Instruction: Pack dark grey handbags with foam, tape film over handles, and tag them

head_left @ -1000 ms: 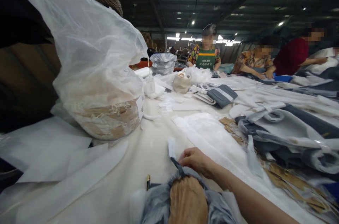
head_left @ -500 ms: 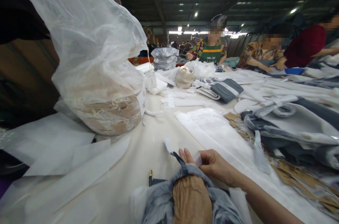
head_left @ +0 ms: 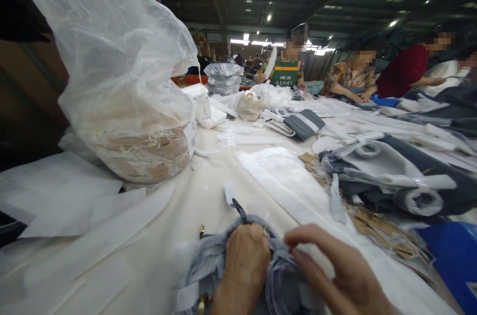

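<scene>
While the left hand [head_left: 248,253] reaches down over it, a soft grey bundle [head_left: 204,260], apparently a bag, sits at the bottom centre, on the near edge of a pale bench [head_left: 197,191]. The left grip is curled at the bundle's opening with fingertips hidden, so what it grasps cannot be told. The right hand [head_left: 331,265], blurred, is bent at the bundle's right side; whether its grip is closed on anything cannot be told either.

Half a second ago the right hand was near the far rim, pinching something small and white; now it has come back towards the person. That suggests the handling has shifted from the strap end to the bundle's body. A dark strap [head_left: 240,210] rises from the rim, and a white tab [head_left: 228,196] shows just beyond it.

As for containers, the bundle's inside is hidden by the left hand. To the left stands a tall, cloudy plastic bag [head_left: 130,81], its lower part filled with brown pieces and tangled pale strings [head_left: 149,151]. Farther back, a small beige pouch [head_left: 250,106] gapes, with something orange-brown at its mouth, too small to identify. To the right lie plastic-wrapped grey rolls [head_left: 383,171]. Across the bench, a co-worker in a green apron [head_left: 286,75] lifts something white.
</scene>
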Demonstrator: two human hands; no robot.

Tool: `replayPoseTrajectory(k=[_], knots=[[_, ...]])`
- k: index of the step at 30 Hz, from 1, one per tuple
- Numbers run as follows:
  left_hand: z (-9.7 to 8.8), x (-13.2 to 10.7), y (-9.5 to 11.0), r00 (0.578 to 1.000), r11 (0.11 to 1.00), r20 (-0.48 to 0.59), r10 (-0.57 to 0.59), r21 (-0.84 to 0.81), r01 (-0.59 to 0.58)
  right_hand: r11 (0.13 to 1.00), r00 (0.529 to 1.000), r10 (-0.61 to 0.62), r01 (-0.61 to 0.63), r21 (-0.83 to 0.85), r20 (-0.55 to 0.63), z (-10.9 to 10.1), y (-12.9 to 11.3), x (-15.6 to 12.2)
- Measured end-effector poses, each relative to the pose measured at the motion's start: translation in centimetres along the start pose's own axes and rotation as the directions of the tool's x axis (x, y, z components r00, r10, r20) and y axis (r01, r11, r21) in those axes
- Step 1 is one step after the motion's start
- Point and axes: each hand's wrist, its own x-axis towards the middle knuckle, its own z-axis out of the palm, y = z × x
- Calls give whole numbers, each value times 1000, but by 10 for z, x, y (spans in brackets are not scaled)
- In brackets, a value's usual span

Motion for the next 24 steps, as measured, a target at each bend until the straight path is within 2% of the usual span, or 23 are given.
replayPoseTrajectory(k=[1,2,3,4,6,8,12,14,17,19,21,24], knots=[[-2,0,0,1000,1000,-8,-10,-19,10,979,981,-196,196,-60,15,7,-10,-7],[-3,0,0,1000,999,-18,-15,-44,14,944,955,-291,295,-145,53,15,-17,-12],[-5,0,0,999,997,-29,-12,-74,9,909,935,-347,356,-216,78,23,-21,-17],[-6,0,-1,999,994,-43,1,-108,-6,889,931,-354,363,-279,85,31,-22,-21],[-10,-2,-4,996,979,-82,38,-198,-54,901,962,-261,272,-338,80,42,-20,-26],[-14,-5,-8,989,944,-138,62,-313,-103,939,987,-147,162,-304,71,46,-17,-29],[-22,-10,-15,972,788,-234,27,-593,-165,972,997,57,-43,-230,56,45,-18,-28],[-24,-12,-17,964,675,-264,3,-711,-197,956,972,231,-220,-195,32,43,-22,-22],[-27,-16,-15,949,504,-315,-32,-824,-257,895,899,437,-433,-108,25,40,-25,-3],[-30,-19,-14,939,405,-340,-55,-867,-290,884,883,466,-462,-74,57,40,-23,11],[-32,-20,-14,931,336,-358,-74,-888,-315,892,888,453,-451,-44,83,42,-18,23],[-33,-17,-17,906,310,-400,-135,-886,-345,908,908,414,-417,43,59,46,-10,31]])
